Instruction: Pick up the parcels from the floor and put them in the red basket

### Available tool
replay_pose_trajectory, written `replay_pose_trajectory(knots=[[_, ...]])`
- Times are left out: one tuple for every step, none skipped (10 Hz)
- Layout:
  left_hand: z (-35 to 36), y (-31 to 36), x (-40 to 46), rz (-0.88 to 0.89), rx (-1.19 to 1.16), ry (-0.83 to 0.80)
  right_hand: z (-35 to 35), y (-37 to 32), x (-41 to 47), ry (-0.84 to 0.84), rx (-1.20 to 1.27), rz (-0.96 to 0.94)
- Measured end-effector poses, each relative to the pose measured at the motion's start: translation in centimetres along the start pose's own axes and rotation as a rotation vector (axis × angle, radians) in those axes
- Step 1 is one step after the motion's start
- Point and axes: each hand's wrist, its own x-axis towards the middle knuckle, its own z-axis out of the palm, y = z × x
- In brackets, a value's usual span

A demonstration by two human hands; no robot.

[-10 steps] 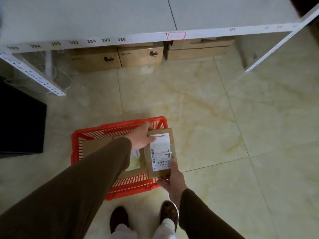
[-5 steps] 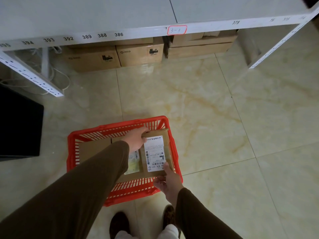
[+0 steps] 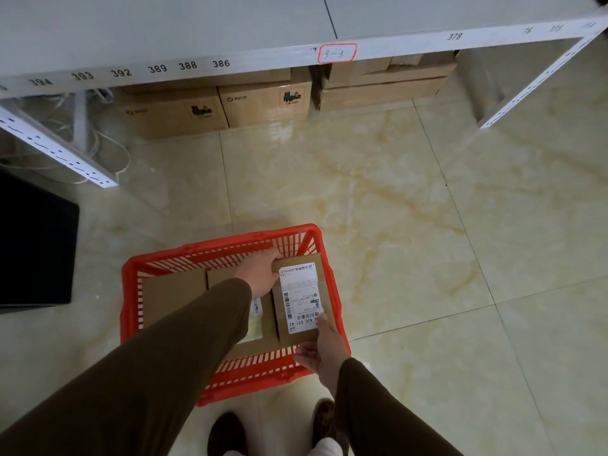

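Lowered since earlier frame: parcel [image 3: 301, 299] now sits inside red basket [image 3: 130, 291], right end, beside other boxes. Left hand [image 3: 260, 274] clasps far end, right hand [image 3: 324, 352] clasps near end. Long axis runs away from person. Both hands equally near; release likely next.

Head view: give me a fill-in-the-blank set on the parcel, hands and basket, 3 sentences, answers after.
1. The labelled parcel is gripped by ____ hands, the left hand at its far end and the right hand at its near end.
2. The parcel is held over the ____ side of the red basket.
3. The shelf tag outlined in red reads ____.

Missing words: both; right; 3-3
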Motion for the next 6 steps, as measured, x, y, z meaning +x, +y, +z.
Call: replay_pose_trajectory(knots=[[1.1,-1.4,0.9,0.002,0.036,0.014,-0.2,-0.3,1.0,-0.017,-0.012,0.052],[2.0,-2.4,1.5,-0.019,0.17,0.039,-0.3,-0.3,2.0,-0.017,-0.046,0.063],[2.7,-3.0,1.9,0.01,0.267,0.084,-0.2,-0.3,2.6,-0.025,-0.034,0.066],[2.9,-3.2,2.1,0.033,0.339,0.08,0.0,-0.6,2.3,-0.044,0.028,0.088],[2.7,-3.4,1.8,0.012,0.322,0.043,-0.1,-0.6,2.0,-0.052,-0.023,0.078],[1.8,-3.0,0.6,0.016,0.312,0.022,-0.2,-0.8,1.0,-0.041,-0.125,0.072]])
